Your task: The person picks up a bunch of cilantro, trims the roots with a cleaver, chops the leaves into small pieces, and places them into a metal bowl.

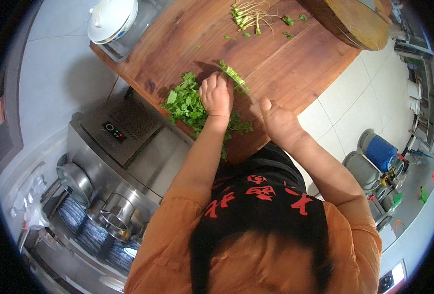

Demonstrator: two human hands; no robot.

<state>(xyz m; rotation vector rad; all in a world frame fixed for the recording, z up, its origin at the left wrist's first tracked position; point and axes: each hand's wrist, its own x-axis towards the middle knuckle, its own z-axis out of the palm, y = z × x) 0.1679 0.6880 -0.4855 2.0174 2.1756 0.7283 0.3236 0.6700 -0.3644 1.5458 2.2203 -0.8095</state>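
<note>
My left hand (217,95) presses down on a bunch of fresh cilantro (185,97), its fingers curled over the stems. Leaves spread out to the left of that hand and under the wrist. In my right hand (281,121) is a kitchen knife (253,101), seen nearly edge-on, with its handle hidden in the fist. The blade lies close beside the left fingers. Short pieces of chopped green stem (233,74) sit along the blade's far side. All this rests on a reddish-brown wooden tabletop (275,70).
Cut-off cilantro roots (248,16) and leaf scraps (287,21) lie at the far side. A round wooden chopping block (360,27) occupies the far right corner. A white lidded bowl (114,20) stands far left. Below left is a stainless steel appliance (129,128); buckets (380,150) stand right.
</note>
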